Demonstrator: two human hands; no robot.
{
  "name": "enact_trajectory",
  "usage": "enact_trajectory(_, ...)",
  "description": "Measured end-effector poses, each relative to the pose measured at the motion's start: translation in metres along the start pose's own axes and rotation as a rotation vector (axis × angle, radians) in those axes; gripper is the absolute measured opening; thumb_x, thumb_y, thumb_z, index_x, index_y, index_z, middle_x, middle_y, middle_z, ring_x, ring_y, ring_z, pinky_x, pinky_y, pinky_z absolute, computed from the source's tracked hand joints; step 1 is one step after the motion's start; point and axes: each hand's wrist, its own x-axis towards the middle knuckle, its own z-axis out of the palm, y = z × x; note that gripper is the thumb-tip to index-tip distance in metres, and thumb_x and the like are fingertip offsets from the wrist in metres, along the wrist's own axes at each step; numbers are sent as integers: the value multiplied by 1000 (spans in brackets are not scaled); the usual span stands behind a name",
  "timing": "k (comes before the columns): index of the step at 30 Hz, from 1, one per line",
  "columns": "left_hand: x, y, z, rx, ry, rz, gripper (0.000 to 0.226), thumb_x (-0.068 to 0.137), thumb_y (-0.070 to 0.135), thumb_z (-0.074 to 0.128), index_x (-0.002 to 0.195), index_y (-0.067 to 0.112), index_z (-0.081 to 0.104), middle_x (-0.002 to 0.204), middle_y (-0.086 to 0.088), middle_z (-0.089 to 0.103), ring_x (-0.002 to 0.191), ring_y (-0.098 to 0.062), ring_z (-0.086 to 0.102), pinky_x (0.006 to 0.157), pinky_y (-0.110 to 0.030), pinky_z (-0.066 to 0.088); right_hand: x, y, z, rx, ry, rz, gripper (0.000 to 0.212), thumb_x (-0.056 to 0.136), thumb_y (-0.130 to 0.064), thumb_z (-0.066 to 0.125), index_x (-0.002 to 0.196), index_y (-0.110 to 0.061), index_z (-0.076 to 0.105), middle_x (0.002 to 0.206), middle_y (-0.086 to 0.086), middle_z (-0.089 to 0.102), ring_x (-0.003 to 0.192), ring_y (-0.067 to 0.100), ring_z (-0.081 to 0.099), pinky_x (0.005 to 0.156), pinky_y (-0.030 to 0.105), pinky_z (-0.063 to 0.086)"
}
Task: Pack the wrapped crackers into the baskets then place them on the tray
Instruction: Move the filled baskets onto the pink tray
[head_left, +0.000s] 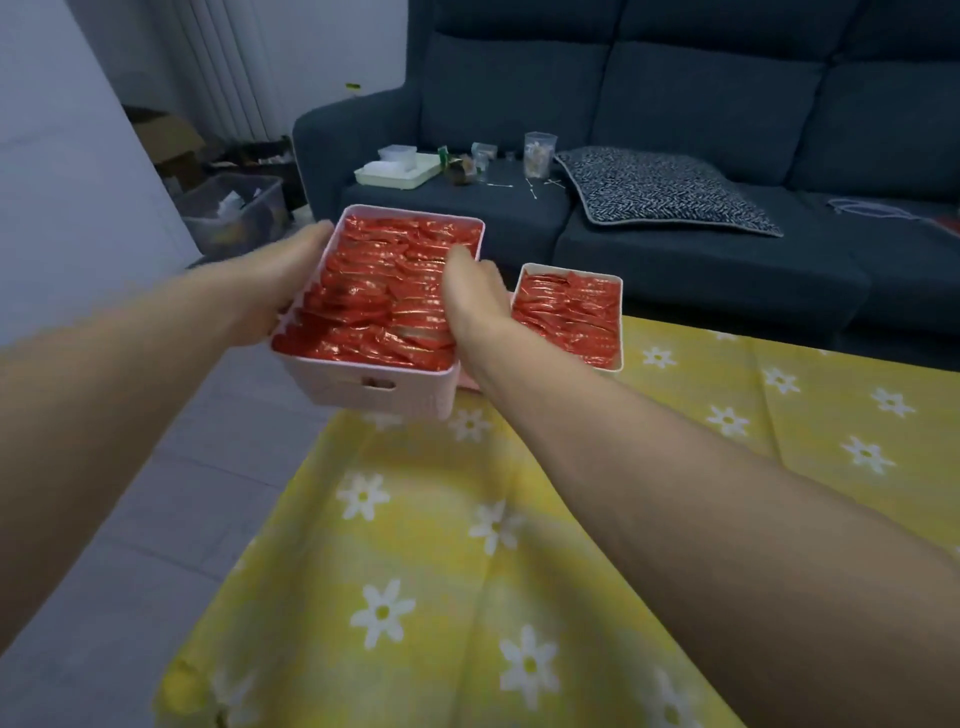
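Note:
A large pink basket (363, 389) full of red wrapped crackers (384, 291) is held up over the far left corner of the table. My left hand (280, 291) grips its left wall. My right hand (475, 296) grips its right rim, thumb over the crackers. To the right a smaller white basket (618, 364), also filled with red wrapped crackers (571, 312), stands on a pink tray (467, 382), of which only a sliver shows beneath my right wrist.
The table carries a yellow cloth with white daisies (467, 545). Behind it is a dark blue sofa (701, 104) with a patterned cushion (660, 192), a cream tray (397, 174) and small jars. A clear storage bin (234, 213) stands on the floor at left.

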Motion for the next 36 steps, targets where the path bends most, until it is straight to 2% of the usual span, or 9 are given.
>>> enact_trajectory(3, 55, 7, 2, -10, 20, 24, 39, 105, 53, 36, 86, 27, 58, 85, 2, 65, 80, -16, 62, 66, -31, 42, 55, -14, 19, -49, 10, -56, 49, 94, -41, 35, 136, -22, 52, 120, 9, 63, 96, 28, 65, 70, 33, 47)
enact_trajectory(4, 69, 8, 5, -15, 20, 37, 37, 105, 52, 37, 88, 27, 58, 85, 2, 65, 79, -16, 62, 65, -31, 43, 69, -14, 23, -63, 18, -66, 47, 95, -41, 36, 135, -22, 51, 119, 9, 64, 94, 27, 65, 70, 33, 48)
enact_trajectory(9, 138, 3, 27, -11, -38, 30, 37, 106, 53, 35, 90, 28, 58, 89, -2, 66, 83, -18, 63, 64, -32, 43, 132, 1, 34, -268, 103, -136, 58, 93, -51, 30, 130, -15, 56, 123, 8, 63, 107, 32, 60, 99, 46, 46)
enact_trajectory(14, 179, 1, 54, -7, -126, -9, 49, 103, 56, 33, 90, 22, 65, 60, 2, 73, 71, -17, 71, 67, -28, 50, 172, 23, 24, -547, 244, -186, 67, 97, -54, 26, 135, -9, 57, 134, 13, 56, 125, 34, 48, 109, 46, 33)
enact_trajectory(19, 199, -1, 77, 36, -217, -1, 54, 104, 58, 29, 90, 21, 65, 54, 5, 70, 80, -18, 66, 65, -29, 46, 197, 43, 18, -583, 336, -162, 69, 97, -55, 29, 138, -5, 52, 145, 15, 46, 138, 32, 34, 115, 46, 24)
enact_trajectory(24, 206, -11, 91, 58, -267, -21, 54, 103, 59, 27, 90, 22, 64, 87, -3, 71, 84, -17, 64, 66, -30, 44, 208, 55, 11, -688, 353, -173, 74, 96, -57, 29, 139, -1, 51, 150, 14, 39, 140, 31, 30, 118, 45, 21)
enact_trajectory(30, 213, -21, 100, 86, -276, -46, 56, 102, 61, 25, 87, 22, 64, 72, -1, 75, 83, -19, 68, 68, -29, 47, 206, 73, 6, -869, 340, -213, 70, 98, -53, 29, 140, -1, 51, 155, 14, 34, 143, 32, 27, 120, 45, 16)
enact_trajectory(34, 218, -30, 98, 142, -242, -50, 66, 96, 66, 26, 111, 17, 69, 108, -11, 75, 99, -27, 70, 94, -40, 51, 203, 72, 1, -915, 340, -215, 69, 99, -53, 27, 139, -2, 53, 153, 15, 37, 142, 32, 28, 121, 47, 16)
enact_trajectory(36, 218, -33, 98, 250, -120, 13, 65, 95, 63, 24, 121, 17, 61, 122, -13, 67, 106, -29, 63, 97, -44, 47, 199, 69, -4, -894, 346, -224, 68, 99, -51, 27, 138, -2, 53, 152, 15, 40, 141, 32, 30, 120, 46, 18)
